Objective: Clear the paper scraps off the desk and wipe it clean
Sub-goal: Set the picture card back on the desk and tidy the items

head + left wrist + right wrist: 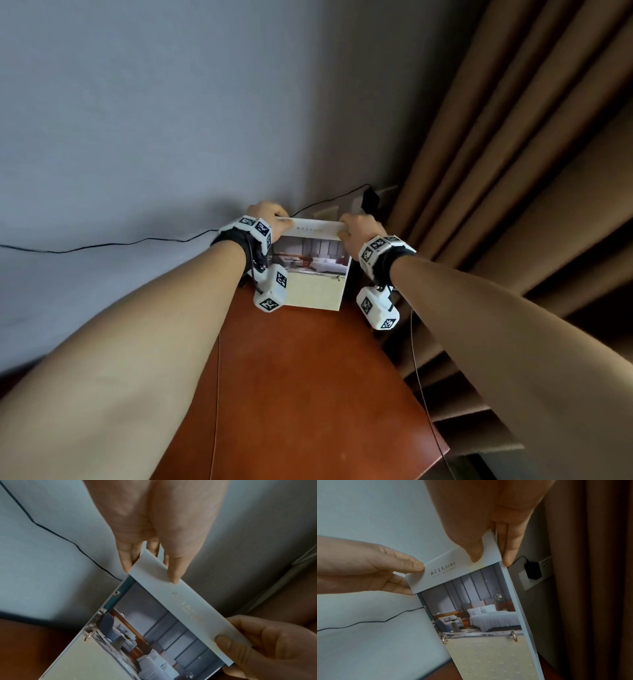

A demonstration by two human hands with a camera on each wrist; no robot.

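Observation:
A ring-bound stand-up booklet [313,274] with a hotel bedroom photo and a white top strip stands upright over the far end of the reddish-brown desk [308,394]. My left hand [270,216] pinches the strip's left end, thumb in front and fingers behind [150,566]. My right hand [356,228] pinches the right end the same way [489,555]. In the left wrist view the booklet [154,628] runs down to my right hand [257,646]. In the right wrist view the booklet [479,608] has my left hand [376,568] at its left corner. Whether its lower edge touches the desk is not clear.
A grey wall [171,120] rises just behind the desk. A thin black cable [102,245] runs along it to a black adapter [533,570] plugged into a white wall socket [524,580]. Brown curtains [513,171] hang close on the right.

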